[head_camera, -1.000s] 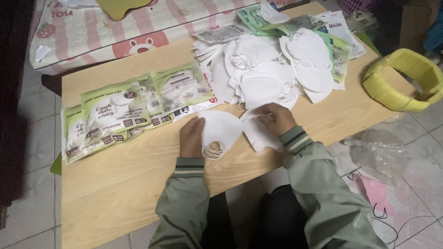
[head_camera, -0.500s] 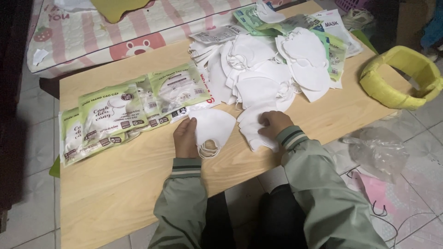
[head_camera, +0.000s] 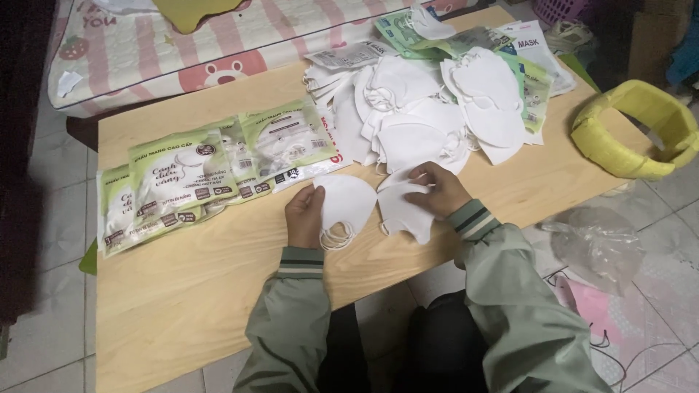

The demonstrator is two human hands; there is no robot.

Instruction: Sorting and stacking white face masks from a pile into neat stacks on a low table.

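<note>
**Asker:** What had changed since the moment before?

**Describer:** Little had moved. Both hands had stayed on the same two masks near the front edge of the pale wooden table (head_camera: 182, 306); the right hand had shifted slightly on its mask, and the view had drifted a touch.

**Asker:** What was the left hand doing?

**Describer:** The left hand (head_camera: 304, 216) rested on the left edge of a white folded fabric face mask (head_camera: 348, 202), thumb and fingers pinching that edge lightly. The mask lay flat on the table, its white elastic ear loops (head_camera: 336, 237) bunched just below it.

**Asker:** And the right hand?

**Describer:** The right hand (head_camera: 440, 191) pressed down on a second white folded face mask (head_camera: 404, 212), fingers curled over its upper edge. The two masks lay side by side, just touching or nearly so; I could not tell which.

**Asker:** What surrounded them?

**Describer:** Behind the hands sat a loose heap of white unpacked masks (head_camera: 429, 109). To the left lay a row of green and white sealed plastic mask packets (head_camera: 204, 171), overlapping. More green packets (head_camera: 466, 40) lay at the far edge. Off the table's right end sat a yellow round woven basket (head_camera: 619, 149) on the tiled floor, with a crumpled clear plastic bag (head_camera: 597, 244) near it. Both arms wore grey-green jacket sleeves with striped cuffs.
</note>
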